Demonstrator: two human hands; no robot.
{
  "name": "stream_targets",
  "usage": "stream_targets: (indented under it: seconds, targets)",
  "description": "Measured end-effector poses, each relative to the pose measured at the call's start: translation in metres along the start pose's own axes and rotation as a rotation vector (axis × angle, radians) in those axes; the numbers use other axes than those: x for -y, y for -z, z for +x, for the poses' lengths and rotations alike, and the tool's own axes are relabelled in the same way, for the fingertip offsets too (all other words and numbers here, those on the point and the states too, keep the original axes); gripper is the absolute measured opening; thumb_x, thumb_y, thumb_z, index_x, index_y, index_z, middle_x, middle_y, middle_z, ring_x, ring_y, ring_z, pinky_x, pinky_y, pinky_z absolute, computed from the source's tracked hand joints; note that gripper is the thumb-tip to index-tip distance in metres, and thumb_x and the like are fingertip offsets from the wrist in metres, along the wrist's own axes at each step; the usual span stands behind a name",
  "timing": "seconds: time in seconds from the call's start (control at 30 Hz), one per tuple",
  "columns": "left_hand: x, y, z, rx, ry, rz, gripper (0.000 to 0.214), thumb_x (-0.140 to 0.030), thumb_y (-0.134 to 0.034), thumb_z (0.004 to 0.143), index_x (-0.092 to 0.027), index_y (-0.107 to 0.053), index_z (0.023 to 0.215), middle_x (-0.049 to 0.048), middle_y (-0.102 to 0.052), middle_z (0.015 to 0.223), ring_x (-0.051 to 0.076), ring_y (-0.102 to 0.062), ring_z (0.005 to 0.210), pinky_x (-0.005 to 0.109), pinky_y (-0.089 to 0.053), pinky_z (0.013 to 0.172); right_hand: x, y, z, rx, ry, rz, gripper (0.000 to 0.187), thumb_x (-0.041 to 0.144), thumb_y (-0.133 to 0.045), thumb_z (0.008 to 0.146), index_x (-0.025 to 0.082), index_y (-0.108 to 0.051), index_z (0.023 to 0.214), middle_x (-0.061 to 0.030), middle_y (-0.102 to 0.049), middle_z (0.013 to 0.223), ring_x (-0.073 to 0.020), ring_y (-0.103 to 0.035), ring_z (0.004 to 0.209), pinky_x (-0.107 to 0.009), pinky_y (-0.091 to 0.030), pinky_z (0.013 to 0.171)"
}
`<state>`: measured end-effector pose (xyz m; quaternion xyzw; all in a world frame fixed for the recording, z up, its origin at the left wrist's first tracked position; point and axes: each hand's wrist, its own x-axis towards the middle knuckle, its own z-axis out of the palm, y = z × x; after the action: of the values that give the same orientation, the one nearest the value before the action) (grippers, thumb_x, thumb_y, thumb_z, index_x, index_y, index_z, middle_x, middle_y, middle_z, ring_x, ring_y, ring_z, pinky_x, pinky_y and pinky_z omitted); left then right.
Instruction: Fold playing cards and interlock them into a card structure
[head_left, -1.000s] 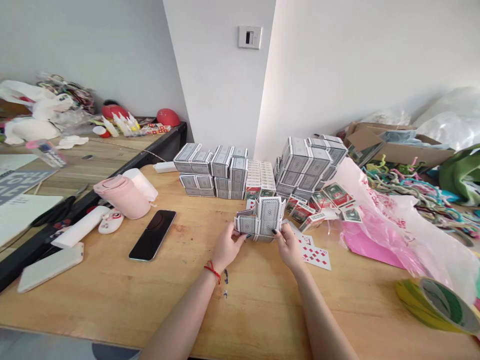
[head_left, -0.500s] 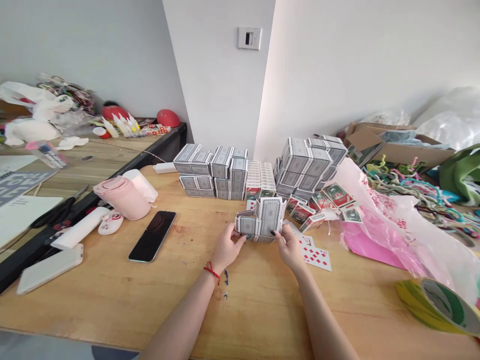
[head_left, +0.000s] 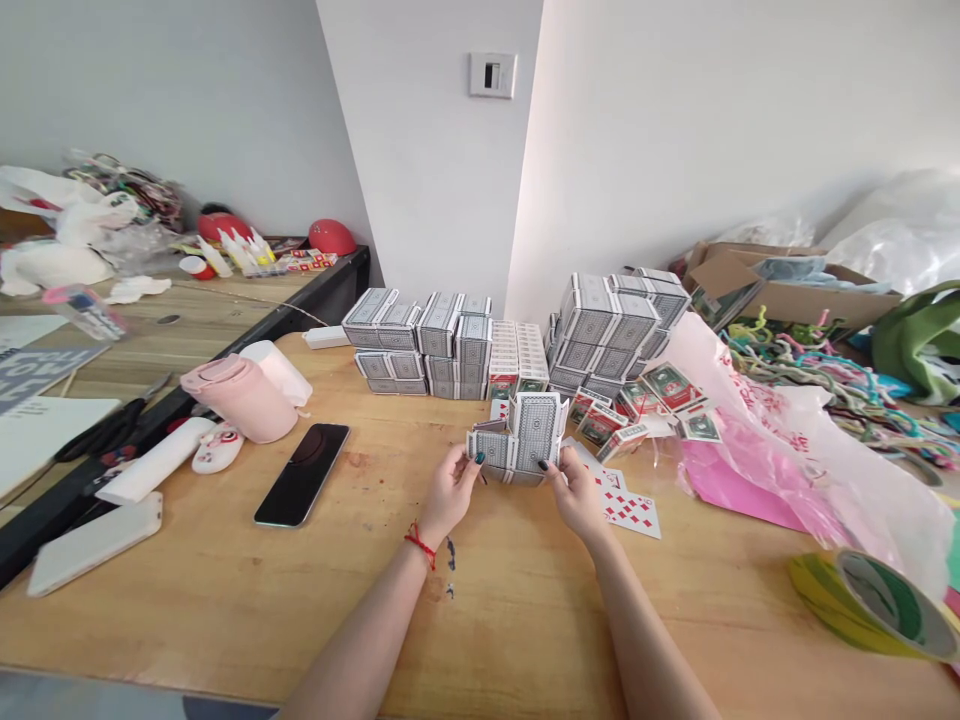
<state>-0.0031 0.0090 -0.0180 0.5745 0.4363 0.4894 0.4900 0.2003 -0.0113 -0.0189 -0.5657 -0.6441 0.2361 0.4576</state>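
Between my hands is a small structure of folded playing cards (head_left: 535, 430), grey patterned backs outward, its right part taller than its left. My left hand (head_left: 450, 488) pinches its lower left edge, thumb on the front face. At the lower right edge my right hand (head_left: 577, 492) grips it, thumb also in front. Just behind stand card boxes (head_left: 517, 355) packed in rows. Stacks of folded-card cubes rise at the left (head_left: 386, 335) and right (head_left: 607, 325). Loose face-up cards (head_left: 631, 512) lie beside my right hand.
A black phone (head_left: 302, 474), a pink cup (head_left: 244, 395) and a white power bank (head_left: 96, 545) lie to the left. On the right are red and green card packs (head_left: 600, 422), a pink plastic bag (head_left: 780, 440) and a yellow-green tape roll (head_left: 832, 605).
My left thumb has shifted up and slightly left on the card structure's front. My right hand keeps its grip, and the whole view has moved slightly.
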Motion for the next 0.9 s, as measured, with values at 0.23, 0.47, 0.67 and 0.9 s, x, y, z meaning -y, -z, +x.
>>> stream_targets:
  seconds: [0.23, 0.47, 0.67, 0.9]
  targets:
    - [0.0014, 0.0001, 0.0001, 0.003, -0.002, 0.005, 0.02, -0.037, -0.049, 0.081, -0.018, -0.05, 0.085, -0.0008, -0.05, 0.07, 0.011, -0.051, 0.062, 0.023, -0.043, 0.06, -0.0002, -0.0006, 0.001, -0.003, -0.031, 0.094, 0.027, 0.044, -0.045, 0.081, 0.021, -0.041, 0.067, 0.0011, -0.041, 0.065, -0.0158, -0.042, 0.063, -0.029, -0.036, 0.06]
    - [0.0029, 0.0001, 0.0011, -0.009, -0.024, -0.016, 0.019, -0.036, -0.049, 0.081, -0.017, -0.05, 0.085, -0.0004, -0.049, 0.072, 0.01, -0.048, 0.061, 0.022, -0.042, 0.056, 0.0052, -0.0044, 0.0019, -0.003, -0.076, 0.15, 0.024, 0.042, -0.053, 0.077, 0.021, -0.045, 0.069, 0.0006, -0.049, 0.065, -0.0157, -0.047, 0.062, -0.029, -0.038, 0.061]
    - [0.0039, -0.0002, 0.0014, -0.027, -0.04, 0.002, 0.019, -0.036, -0.049, 0.081, -0.017, -0.049, 0.083, -0.0016, -0.048, 0.069, 0.01, -0.047, 0.06, 0.022, -0.041, 0.056, 0.0043, -0.0042, 0.0013, 0.02, -0.068, 0.108, 0.02, 0.035, -0.05, 0.079, 0.02, -0.045, 0.067, -0.0023, -0.053, 0.073, -0.0162, -0.048, 0.068, -0.029, -0.039, 0.066]
    - [0.006, 0.0005, 0.0007, -0.022, -0.031, 0.012, 0.019, -0.035, -0.048, 0.082, -0.017, -0.05, 0.086, -0.0011, -0.049, 0.071, 0.01, -0.048, 0.061, 0.022, -0.04, 0.057, 0.0077, -0.0018, 0.0013, 0.031, -0.035, 0.06, 0.015, 0.03, -0.049, 0.079, 0.02, -0.048, 0.067, -0.0022, -0.052, 0.072, -0.0171, -0.048, 0.069, -0.031, -0.039, 0.068]
